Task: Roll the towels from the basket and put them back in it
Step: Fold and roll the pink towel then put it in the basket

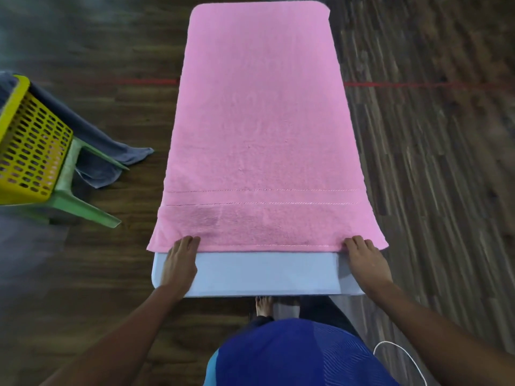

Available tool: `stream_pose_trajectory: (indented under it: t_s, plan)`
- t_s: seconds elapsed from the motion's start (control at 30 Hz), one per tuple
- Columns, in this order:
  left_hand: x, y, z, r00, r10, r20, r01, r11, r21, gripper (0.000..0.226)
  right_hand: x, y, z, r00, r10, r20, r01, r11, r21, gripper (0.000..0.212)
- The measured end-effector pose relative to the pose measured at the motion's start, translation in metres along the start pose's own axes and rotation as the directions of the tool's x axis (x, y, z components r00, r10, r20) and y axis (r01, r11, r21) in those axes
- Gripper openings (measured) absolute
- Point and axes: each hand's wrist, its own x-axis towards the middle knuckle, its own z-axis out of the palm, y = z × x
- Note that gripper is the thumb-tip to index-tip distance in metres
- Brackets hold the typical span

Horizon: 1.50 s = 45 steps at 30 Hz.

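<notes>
The pink towel (259,121) is spread flat, no roll started yet.
It lies along the desk (264,274); the left hand (180,263) and right hand (365,263) each pinch a near corner with curled fingers. A grey-blue towel (92,140) hangs unrolled from the yellow basket (30,140) at left.

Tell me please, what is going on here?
A person stands at a table with a pink towel spread flat along it. The left hand and the right hand each grip a near corner of it; no roll is started yet. At the left, a yellow basket sits on a green stool, a blue-grey towel draped over it.
</notes>
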Motion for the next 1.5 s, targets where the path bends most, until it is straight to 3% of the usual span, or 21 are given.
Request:
stream_pose_trajectory:
  t_s: [0.23,0.33,0.47,0.57,0.63,0.8,0.87,0.97,1.07,1.13,1.2,1.27,1.37,1.5]
  plan:
    - [0.008,-0.011,-0.01,0.987,0.162,0.006,-0.162,0.982,0.096,0.074,0.009,0.0,-0.005,0.998,0.043,0.034,-0.044,0.999,0.018,0.036]
    - [0.013,-0.013,-0.013,0.981,0.193,-0.012,-0.189,0.971,0.146,0.067,0.011,0.002,-0.005,0.998,0.064,0.023,-0.065,0.996,0.054,0.033]
    - [0.018,-0.02,-0.018,0.991,0.081,-0.103,-0.07,0.991,0.113,0.045,0.006,0.014,0.006,0.996,0.068,-0.051,-0.058,0.985,0.163,0.029]
    - [0.013,-0.027,-0.019,0.984,-0.022,-0.176,0.013,0.998,-0.056,0.037,-0.003,0.025,0.01,0.994,0.084,-0.072,-0.06,0.955,0.29,0.028]
    - [0.009,-0.036,-0.018,0.98,-0.024,-0.2,-0.008,0.988,-0.156,0.034,-0.007,0.03,0.007,0.995,0.09,-0.051,-0.067,0.937,0.344,0.031]
    - [-0.001,-0.054,-0.017,0.981,0.097,-0.168,-0.126,0.977,-0.173,0.028,-0.007,0.041,-0.006,0.994,0.104,0.044,-0.113,0.921,0.373,0.029]
    - [0.001,-0.053,-0.019,0.985,0.07,-0.159,-0.096,0.982,-0.162,0.029,-0.001,0.041,-0.01,0.988,0.132,0.085,-0.154,0.92,0.36,0.033]
    - [0.014,-0.053,-0.022,0.995,-0.023,-0.099,0.008,0.99,-0.144,0.032,0.016,0.04,-0.014,0.966,0.187,0.177,-0.243,0.889,0.387,0.022]
    - [0.029,-0.049,-0.028,0.997,-0.071,0.019,0.073,0.985,-0.156,0.019,0.026,0.039,-0.016,0.945,0.233,0.228,-0.308,0.869,0.388,0.008]
    - [0.03,-0.041,-0.029,0.995,-0.094,-0.02,0.091,0.99,-0.105,0.01,0.026,0.038,-0.014,0.95,0.268,0.163,-0.305,0.909,0.283,0.006]
    - [0.025,-0.037,-0.027,0.982,-0.133,-0.136,0.138,0.99,0.03,0.008,0.023,0.037,-0.013,0.964,0.266,0.009,-0.263,0.947,0.183,0.012]
    - [0.021,-0.035,-0.023,0.971,-0.09,-0.222,0.113,0.989,0.095,0.014,0.02,0.035,-0.008,0.978,0.195,-0.073,-0.174,0.958,0.228,0.01]
    - [0.02,-0.033,-0.016,0.966,0.071,-0.25,-0.071,0.997,0.011,0.022,0.01,0.026,0.004,0.994,0.107,-0.039,-0.088,0.941,0.326,0.019]
    - [0.009,-0.033,-0.011,0.962,0.12,-0.244,-0.127,0.992,-0.011,0.027,-0.004,0.015,0.01,0.993,0.054,-0.108,-0.025,0.967,0.252,0.024]
